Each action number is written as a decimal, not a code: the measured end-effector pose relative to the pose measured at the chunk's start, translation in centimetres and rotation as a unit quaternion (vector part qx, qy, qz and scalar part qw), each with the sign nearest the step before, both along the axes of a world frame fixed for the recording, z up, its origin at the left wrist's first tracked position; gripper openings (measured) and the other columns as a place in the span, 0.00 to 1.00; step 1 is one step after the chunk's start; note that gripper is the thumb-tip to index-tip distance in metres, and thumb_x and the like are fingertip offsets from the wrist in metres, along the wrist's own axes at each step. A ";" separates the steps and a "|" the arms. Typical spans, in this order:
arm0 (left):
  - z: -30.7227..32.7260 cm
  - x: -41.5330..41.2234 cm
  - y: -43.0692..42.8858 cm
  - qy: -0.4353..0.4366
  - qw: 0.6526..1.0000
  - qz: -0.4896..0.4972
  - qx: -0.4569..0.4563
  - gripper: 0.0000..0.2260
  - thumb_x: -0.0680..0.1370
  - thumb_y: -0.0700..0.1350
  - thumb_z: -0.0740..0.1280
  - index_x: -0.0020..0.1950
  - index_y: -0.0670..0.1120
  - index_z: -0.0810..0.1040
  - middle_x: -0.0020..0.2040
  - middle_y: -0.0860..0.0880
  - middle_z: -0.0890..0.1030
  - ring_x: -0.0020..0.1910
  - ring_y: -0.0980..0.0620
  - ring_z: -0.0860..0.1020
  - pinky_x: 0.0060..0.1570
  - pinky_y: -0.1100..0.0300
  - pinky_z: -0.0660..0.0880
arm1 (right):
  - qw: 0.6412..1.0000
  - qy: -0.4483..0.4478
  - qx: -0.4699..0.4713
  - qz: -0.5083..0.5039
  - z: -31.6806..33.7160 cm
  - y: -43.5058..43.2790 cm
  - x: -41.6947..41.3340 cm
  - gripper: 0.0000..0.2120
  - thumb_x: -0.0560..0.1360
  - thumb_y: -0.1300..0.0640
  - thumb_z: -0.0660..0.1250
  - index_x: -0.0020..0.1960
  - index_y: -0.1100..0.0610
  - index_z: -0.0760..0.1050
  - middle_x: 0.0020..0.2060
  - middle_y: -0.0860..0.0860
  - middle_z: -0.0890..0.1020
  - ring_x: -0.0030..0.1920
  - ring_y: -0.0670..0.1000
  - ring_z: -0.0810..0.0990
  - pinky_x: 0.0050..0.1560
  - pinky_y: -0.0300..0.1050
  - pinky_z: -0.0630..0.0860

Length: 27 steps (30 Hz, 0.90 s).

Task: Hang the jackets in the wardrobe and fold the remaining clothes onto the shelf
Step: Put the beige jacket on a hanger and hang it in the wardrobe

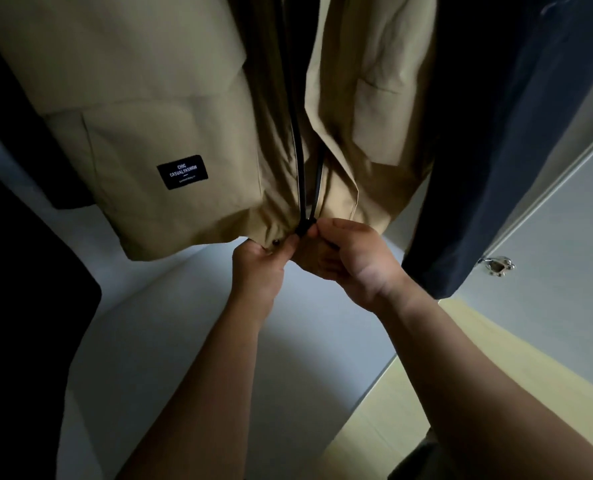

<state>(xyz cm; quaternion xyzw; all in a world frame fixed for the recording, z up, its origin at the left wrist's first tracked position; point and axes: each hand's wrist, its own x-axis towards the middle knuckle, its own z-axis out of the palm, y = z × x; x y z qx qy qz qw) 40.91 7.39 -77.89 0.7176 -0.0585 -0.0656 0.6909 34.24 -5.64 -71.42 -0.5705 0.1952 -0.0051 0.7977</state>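
Khaki woven zip-front jacket point(149, 81) hangs inside the wardrobe, occupying the frame from 10 to 1 o'clock, between a black garment point(18, 271) at 9 o'clock and a dark navy garment point(489, 150) at 2 o'clock. Step in hand, as judged: joining the black zipper point(300, 161) at the hem, just above frame centre. Left hand point(258, 271) pinches the hem beside a dark round snap point(275, 241); right hand point(354, 261) pinches the zipper base between thumb and curled fingers. The next move probably calls for seating the pin in the slider, then a steady upward pull against a taut hem. A black rectangular patch point(183, 171) at 10 o'clock reads "CHIC CASUAL FASHION"; the smaller line beneath is illegible.
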 end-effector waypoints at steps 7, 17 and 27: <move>0.2 0.3 0.7 0.036 0.996 0.040 0.073 0.10 0.76 0.51 0.74 0.46 0.44 0.83 0.45 0.43 0.86 0.48 0.43 0.84 0.55 0.42 0.80 | 0.999 -0.009 -0.036 0.013 6.3 -0.6 0.0 0.13 0.83 0.57 0.61 0.40 0.59 0.73 0.24 0.48 0.63 0.23 0.46 0.58 0.24 0.39 0.56; 3.5 0.9 0.0 0.074 0.986 0.081 0.125 0.06 0.77 0.47 0.73 0.53 0.47 0.84 0.48 0.48 0.85 0.50 0.50 0.84 0.50 0.57 0.79 | 0.983 -0.011 -0.184 0.011 11.4 -0.1 -1.9 0.17 0.82 0.52 0.65 0.36 0.58 0.76 0.24 0.47 0.68 0.25 0.47 0.63 0.29 0.42 0.62; 15.5 -1.0 2.4 -0.027 0.934 -0.002 0.357 0.06 0.78 0.52 0.70 0.45 0.51 0.80 0.43 0.49 0.84 0.44 0.48 0.83 0.43 0.57 0.77 | 0.896 0.027 -0.442 0.039 10.2 0.3 -1.9 0.19 0.81 0.49 0.62 0.39 0.62 0.79 0.35 0.58 0.82 0.37 0.55 0.80 0.41 0.49 0.76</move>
